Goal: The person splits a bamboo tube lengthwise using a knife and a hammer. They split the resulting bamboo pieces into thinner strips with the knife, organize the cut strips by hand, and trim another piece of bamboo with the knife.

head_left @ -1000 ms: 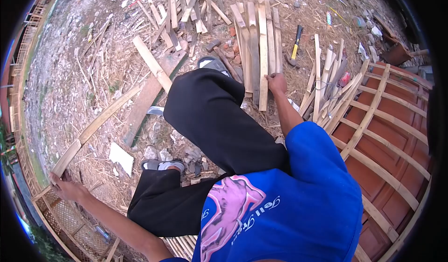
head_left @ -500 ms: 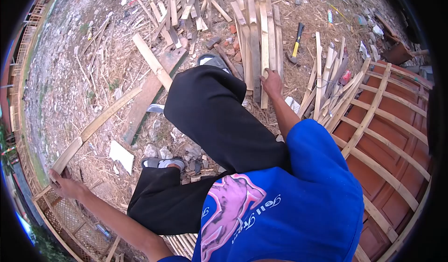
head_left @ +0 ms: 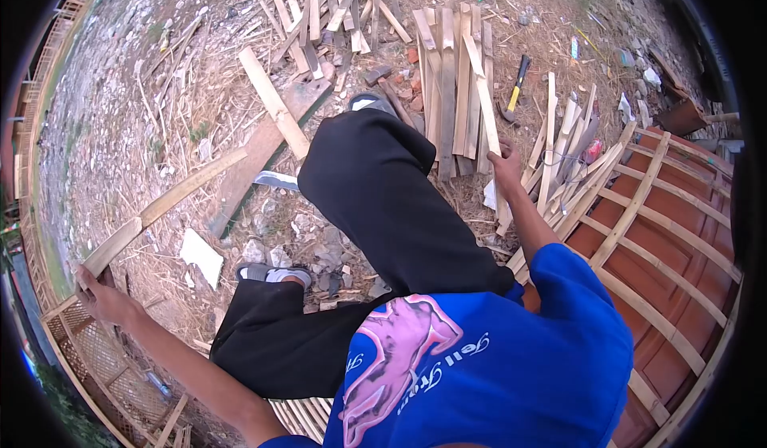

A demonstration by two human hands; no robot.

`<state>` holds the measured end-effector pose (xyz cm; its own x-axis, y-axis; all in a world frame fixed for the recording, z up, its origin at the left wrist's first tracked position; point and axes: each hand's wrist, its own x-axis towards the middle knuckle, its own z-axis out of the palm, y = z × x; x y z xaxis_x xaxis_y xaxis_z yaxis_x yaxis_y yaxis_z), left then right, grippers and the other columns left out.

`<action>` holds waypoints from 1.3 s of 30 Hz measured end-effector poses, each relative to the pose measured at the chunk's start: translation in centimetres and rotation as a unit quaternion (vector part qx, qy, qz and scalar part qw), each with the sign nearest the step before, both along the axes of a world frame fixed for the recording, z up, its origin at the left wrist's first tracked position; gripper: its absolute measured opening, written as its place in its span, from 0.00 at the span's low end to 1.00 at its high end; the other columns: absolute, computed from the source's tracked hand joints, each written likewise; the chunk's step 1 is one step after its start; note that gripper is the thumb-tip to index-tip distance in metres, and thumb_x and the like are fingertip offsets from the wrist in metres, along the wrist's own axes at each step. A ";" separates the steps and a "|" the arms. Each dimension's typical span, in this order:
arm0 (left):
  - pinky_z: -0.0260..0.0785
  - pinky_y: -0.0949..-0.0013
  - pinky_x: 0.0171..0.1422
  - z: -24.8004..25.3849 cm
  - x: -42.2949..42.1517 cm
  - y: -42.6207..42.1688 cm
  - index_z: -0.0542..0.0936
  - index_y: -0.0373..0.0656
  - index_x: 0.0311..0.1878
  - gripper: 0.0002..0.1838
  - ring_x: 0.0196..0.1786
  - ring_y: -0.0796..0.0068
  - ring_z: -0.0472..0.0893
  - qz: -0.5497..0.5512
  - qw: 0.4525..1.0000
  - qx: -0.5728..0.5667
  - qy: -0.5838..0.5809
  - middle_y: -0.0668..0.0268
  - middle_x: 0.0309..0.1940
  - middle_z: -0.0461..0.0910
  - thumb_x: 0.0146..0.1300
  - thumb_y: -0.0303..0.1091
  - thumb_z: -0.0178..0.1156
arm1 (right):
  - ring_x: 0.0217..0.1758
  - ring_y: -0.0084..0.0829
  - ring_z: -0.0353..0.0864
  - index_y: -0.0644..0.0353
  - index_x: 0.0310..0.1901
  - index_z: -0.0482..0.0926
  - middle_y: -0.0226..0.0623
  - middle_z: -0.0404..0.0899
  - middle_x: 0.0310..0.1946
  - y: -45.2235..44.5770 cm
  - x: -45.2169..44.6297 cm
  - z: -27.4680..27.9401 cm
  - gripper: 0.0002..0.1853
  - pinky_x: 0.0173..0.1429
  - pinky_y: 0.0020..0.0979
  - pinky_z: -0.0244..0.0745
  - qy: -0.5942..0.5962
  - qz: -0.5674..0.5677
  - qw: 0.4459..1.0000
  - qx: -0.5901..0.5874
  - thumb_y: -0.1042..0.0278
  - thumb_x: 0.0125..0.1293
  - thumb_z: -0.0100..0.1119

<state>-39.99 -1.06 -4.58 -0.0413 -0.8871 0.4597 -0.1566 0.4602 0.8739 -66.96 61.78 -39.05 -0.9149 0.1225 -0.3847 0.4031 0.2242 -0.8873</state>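
My left hand (head_left: 109, 301), at the lower left, is closed on the near end of a long wooden slat (head_left: 190, 186). That slat shows a step or joint partway along and points up toward a wide plank (head_left: 249, 168). On the right, my right hand (head_left: 506, 170) grips another pale slat (head_left: 486, 103) near its lower end. This one lies at a slant over a row of several slats (head_left: 446, 97) on the ground. Beside my raised knee a metal blade (head_left: 276, 180) shows, its other end hidden by the trouser leg. Another short board (head_left: 273, 101) rests across the wide plank.
A hammer (head_left: 515, 93) with a yellow and black handle lies right of the slats. More slats are heaped at the top (head_left: 335, 9) and right (head_left: 563, 140). A wooden lattice (head_left: 639, 200) covers reddish-brown panels. A white broken piece (head_left: 201, 258) lies near my foot.
My right hand has moved right and toward me, swinging its slat out of line with the row. The left hand keeps its hold on its slat. The view has shifted slightly.
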 end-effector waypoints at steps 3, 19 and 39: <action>0.83 0.62 0.58 0.1 -0.5 0.4 0.72 0.31 0.59 0.28 0.56 0.61 0.79 0.001 1.000 0.000 -0.012 0.51 0.55 0.74 0.67 0.45 0.67 | 0.48 0.28 0.80 0.62 0.62 0.68 0.40 0.80 0.46 1.2 2.5 -1.4 0.29 0.54 0.30 0.74 0.053 -0.011 0.998 0.007 0.79 0.57 0.63; 0.87 0.62 0.51 0.0 -4.4 2.5 0.76 0.30 0.54 0.25 0.50 0.66 0.80 -0.094 0.996 0.001 0.007 0.57 0.47 0.76 0.67 0.44 0.67 | 0.43 0.36 0.86 0.67 0.61 0.68 0.47 0.82 0.46 -38.8 -13.9 34.1 0.35 0.48 0.33 0.85 0.392 0.318 0.863 0.035 0.61 0.54 0.70; 0.89 0.66 0.47 0.3 -2.6 2.3 0.77 0.32 0.50 0.19 0.47 0.70 0.82 -0.042 0.999 -0.001 -0.016 0.60 0.43 0.75 0.69 0.40 0.65 | 0.47 0.34 0.87 0.62 0.57 0.78 0.40 0.86 0.44 -56.1 1.9 43.9 0.33 0.51 0.35 0.81 0.430 0.522 0.735 0.041 0.48 0.54 0.70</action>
